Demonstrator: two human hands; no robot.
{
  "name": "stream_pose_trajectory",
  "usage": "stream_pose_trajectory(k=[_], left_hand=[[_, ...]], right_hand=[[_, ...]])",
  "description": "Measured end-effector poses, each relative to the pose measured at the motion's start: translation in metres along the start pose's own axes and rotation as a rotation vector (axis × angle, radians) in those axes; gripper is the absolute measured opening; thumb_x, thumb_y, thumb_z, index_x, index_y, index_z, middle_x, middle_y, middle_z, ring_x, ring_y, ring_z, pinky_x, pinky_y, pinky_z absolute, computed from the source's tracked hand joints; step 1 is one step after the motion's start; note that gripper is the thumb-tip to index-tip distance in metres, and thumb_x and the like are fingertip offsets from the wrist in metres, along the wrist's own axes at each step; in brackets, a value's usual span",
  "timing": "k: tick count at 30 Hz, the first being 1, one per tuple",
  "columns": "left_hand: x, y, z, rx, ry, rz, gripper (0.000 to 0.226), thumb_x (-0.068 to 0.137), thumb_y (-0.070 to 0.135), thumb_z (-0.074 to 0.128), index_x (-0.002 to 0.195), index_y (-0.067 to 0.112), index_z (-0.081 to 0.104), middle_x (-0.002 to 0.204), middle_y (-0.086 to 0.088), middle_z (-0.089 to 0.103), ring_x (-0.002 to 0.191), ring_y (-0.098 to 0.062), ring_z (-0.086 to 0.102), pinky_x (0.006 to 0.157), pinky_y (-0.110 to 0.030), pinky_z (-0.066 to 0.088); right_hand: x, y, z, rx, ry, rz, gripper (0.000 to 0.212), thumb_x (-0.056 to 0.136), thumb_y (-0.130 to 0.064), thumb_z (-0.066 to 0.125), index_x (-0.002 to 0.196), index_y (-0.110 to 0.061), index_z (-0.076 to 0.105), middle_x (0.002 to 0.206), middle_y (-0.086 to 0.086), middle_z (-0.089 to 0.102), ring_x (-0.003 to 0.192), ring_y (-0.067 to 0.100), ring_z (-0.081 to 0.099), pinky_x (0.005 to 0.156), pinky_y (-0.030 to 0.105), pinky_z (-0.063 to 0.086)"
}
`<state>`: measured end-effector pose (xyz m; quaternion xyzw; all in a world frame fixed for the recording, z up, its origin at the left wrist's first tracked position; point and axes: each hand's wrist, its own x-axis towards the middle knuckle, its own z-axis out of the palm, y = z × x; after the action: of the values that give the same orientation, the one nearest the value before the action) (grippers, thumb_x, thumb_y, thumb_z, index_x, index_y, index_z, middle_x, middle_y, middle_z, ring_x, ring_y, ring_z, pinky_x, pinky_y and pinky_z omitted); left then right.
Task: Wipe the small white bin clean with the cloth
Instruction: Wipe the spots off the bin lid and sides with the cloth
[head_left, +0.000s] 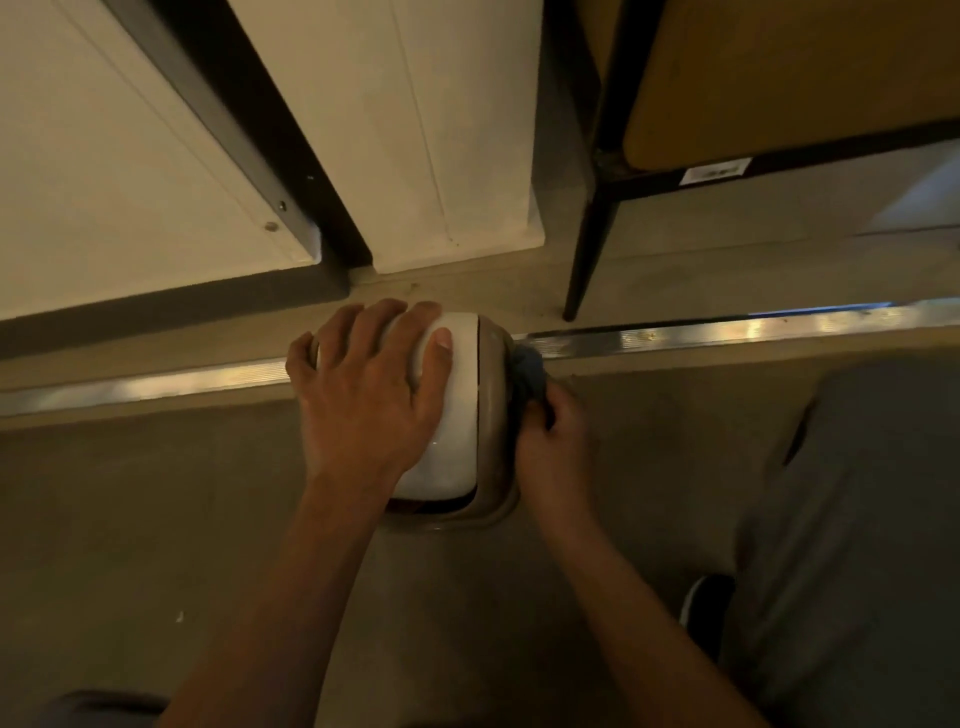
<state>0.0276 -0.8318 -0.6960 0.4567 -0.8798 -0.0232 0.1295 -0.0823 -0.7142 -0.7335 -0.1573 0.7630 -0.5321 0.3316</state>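
Nearest the camera, two bare forearms reach forward over a dim grey floor (130, 519), with a grey trouser leg (841, 519) and a dark shoe (706, 608) at the right. Between the arms stands the small white bin (447, 415), seen from above; its domed white lid covers the opening, so what is inside cannot be told. A beige rim (496, 415) runs around the lid on its right and near sides.

The left hand (369, 389) lies flat on top of the lid, fingers spread wide and curling over the far edge, the thumb resting on the white dome. The right hand (550, 431) is just beside the bin's right side, fingers curled tight around a bunched blue cloth (530, 364), which is pressed against the beige rim at the bin's far right corner.

Right behind the bin a shiny metal strip (727, 332) crosses the floor from left to right; the bin's far edge overlaps it. Beyond the strip stand white panels (441, 130) divided by a dark upright, and to the right a dark-legged chair (587, 249) with a tan seat.
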Motion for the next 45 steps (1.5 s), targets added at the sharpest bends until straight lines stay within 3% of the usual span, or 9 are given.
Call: stream_pose_trajectory(k=[8, 12, 15, 21, 29, 33, 37, 40, 45], left_hand=[[-0.001, 0.0, 0.001, -0.015, 0.02, 0.005, 0.04, 0.102, 0.054, 0.032, 0.133, 0.039, 0.053, 0.136, 0.007, 0.055, 0.131, -0.024, 0.045, 0.106, -0.053, 0.033], [0.0, 0.0, -0.001, -0.032, 0.018, 0.022, 0.045, 0.102, 0.055, 0.027, 0.134, 0.038, 0.053, 0.135, 0.005, 0.056, 0.131, -0.026, 0.045, 0.106, -0.055, 0.033], [0.0, 0.0, -0.002, -0.03, 0.008, 0.033, 0.046, 0.102, 0.056, 0.025, 0.135, 0.038, 0.051, 0.137, 0.004, 0.055, 0.132, -0.026, 0.044, 0.106, -0.056, 0.032], [-0.001, 0.0, -0.004, -0.051, -0.006, 0.036, 0.045, 0.102, 0.055, 0.025, 0.135, 0.038, 0.051, 0.138, 0.003, 0.054, 0.131, -0.027, 0.044, 0.107, -0.057, 0.031], [-0.002, 0.0, -0.006, -0.036, -0.017, 0.055, 0.05, 0.101, 0.057, 0.019, 0.135, 0.036, 0.049, 0.138, 0.001, 0.053, 0.133, -0.027, 0.042, 0.107, -0.057, 0.032], [-0.003, 0.001, -0.006, -0.014, -0.007, 0.053, 0.045, 0.101, 0.054, 0.025, 0.134, 0.037, 0.051, 0.137, 0.004, 0.055, 0.134, -0.025, 0.042, 0.105, -0.057, 0.033], [-0.002, 0.002, -0.005, -0.02, -0.019, 0.014, 0.046, 0.1, 0.055, 0.025, 0.135, 0.039, 0.051, 0.139, 0.006, 0.053, 0.136, -0.024, 0.04, 0.106, -0.056, 0.031], [-0.001, 0.002, -0.003, -0.026, -0.008, 0.007, 0.046, 0.1, 0.056, 0.027, 0.135, 0.038, 0.052, 0.138, 0.006, 0.054, 0.134, -0.024, 0.041, 0.107, -0.054, 0.03], [-0.001, 0.0, -0.002, -0.023, -0.009, 0.009, 0.047, 0.101, 0.058, 0.026, 0.135, 0.035, 0.049, 0.134, 0.002, 0.056, 0.131, -0.025, 0.044, 0.106, -0.055, 0.031]], right_hand=[[-0.072, 0.043, 0.003, -0.043, 0.146, -0.062, 0.032, 0.1, -0.023, 0.046, 0.127, -0.016, 0.062, 0.112, -0.005, 0.057, 0.098, -0.001, 0.056, 0.08, 0.01, 0.042], [-0.033, 0.02, 0.004, -0.038, 0.138, -0.058, 0.019, 0.101, -0.012, 0.048, 0.111, -0.015, 0.064, 0.099, -0.007, 0.056, 0.089, 0.0, 0.055, 0.07, 0.006, 0.038], [0.008, 0.002, 0.003, -0.08, 0.101, -0.128, 0.024, 0.097, -0.007, 0.05, 0.115, -0.009, 0.066, 0.108, 0.006, 0.061, 0.098, 0.016, 0.058, 0.075, 0.008, 0.039], [-0.026, 0.016, -0.008, -0.183, 0.057, -0.203, 0.033, 0.098, -0.006, 0.049, 0.127, -0.011, 0.063, 0.118, 0.004, 0.056, 0.103, 0.012, 0.053, 0.078, -0.001, 0.035], [0.014, -0.015, -0.007, -0.015, -0.077, -0.1, 0.032, 0.101, -0.01, 0.043, 0.126, -0.015, 0.062, 0.121, 0.001, 0.056, 0.109, 0.011, 0.053, 0.091, 0.017, 0.038], [0.063, -0.046, 0.0, -0.179, -0.236, -0.06, 0.036, 0.101, -0.01, 0.04, 0.129, -0.012, 0.062, 0.133, 0.012, 0.057, 0.121, 0.024, 0.053, 0.097, 0.029, 0.039], [0.087, -0.08, 0.006, -0.196, -0.389, 0.063, 0.023, 0.096, -0.019, 0.047, 0.098, -0.012, 0.068, 0.104, 0.011, 0.064, 0.101, 0.027, 0.059, 0.095, 0.041, 0.048], [0.095, -0.1, 0.017, -0.271, -0.462, 0.019, 0.022, 0.095, -0.012, 0.044, 0.094, -0.002, 0.063, 0.086, 0.005, 0.057, 0.081, 0.017, 0.053, 0.073, 0.027, 0.046], [0.099, -0.127, 0.037, -0.496, -0.566, -0.008, 0.03, 0.1, -0.016, 0.045, 0.072, -0.027, 0.042, 0.079, -0.011, 0.041, 0.066, 0.002, 0.038, 0.062, 0.009, 0.032]])
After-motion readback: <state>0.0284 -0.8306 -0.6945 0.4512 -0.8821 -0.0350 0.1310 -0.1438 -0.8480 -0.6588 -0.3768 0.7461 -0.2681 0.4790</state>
